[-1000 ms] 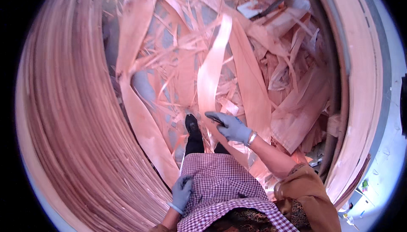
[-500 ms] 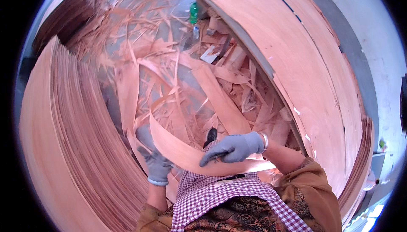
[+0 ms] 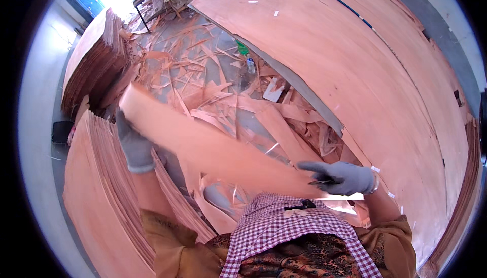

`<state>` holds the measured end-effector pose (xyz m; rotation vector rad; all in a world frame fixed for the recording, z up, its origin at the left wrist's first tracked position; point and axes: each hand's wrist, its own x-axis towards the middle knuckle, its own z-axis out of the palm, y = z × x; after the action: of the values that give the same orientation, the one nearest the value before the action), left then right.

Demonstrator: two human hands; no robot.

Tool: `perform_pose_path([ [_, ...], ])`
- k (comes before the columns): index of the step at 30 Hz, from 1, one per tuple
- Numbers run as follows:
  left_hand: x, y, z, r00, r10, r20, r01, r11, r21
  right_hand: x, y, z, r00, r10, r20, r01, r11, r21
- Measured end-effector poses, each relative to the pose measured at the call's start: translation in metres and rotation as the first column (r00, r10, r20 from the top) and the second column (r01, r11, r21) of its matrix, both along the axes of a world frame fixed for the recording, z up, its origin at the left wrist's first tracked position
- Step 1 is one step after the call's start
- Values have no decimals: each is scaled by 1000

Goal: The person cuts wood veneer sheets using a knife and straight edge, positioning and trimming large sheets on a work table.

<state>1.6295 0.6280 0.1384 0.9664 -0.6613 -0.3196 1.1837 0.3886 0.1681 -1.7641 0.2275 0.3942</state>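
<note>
Floor (image 3: 217, 195) littered with wood scraps (image 3: 200, 96). Left hand (image 3: 134, 145) grips one end of a wood strip (image 3: 213, 148); right hand (image 3: 351, 178) closed on a dark tool (image 3: 325, 179) at the other.

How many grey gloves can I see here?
2: one on the left hand, at the upper-left end of the wood strip; one on the right hand, near its other end. No others show.

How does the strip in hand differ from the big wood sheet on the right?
The veneer strip is narrow; the large veneer sheet is far broader. The strip is held up by the left hand; the sheet lies spread out. Small white patches dot the sheet; none show on the strip. Both look pinkish-tan.
</note>
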Motion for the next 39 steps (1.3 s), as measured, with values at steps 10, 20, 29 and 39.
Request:
perform_pose_path([
  [10,5,-277,111,726,-38,687,-230,928,295,-88,-117,21,710,-704,17,688,688,-231],
  [20,31,-465,-80,922,-354,160,196,780,594,-79,-160,-99,309,-920,241,839,144,-525],
  [29,87,-499,-158,843,-459,-280,516,546,660,-80,-67,-120,-226,-959,171,779,-284,-560],
  [39,89,-492,-123,770,-520,-369,632,545,551,37,-137,-97,118,-942,313,816,-87,-571],
])
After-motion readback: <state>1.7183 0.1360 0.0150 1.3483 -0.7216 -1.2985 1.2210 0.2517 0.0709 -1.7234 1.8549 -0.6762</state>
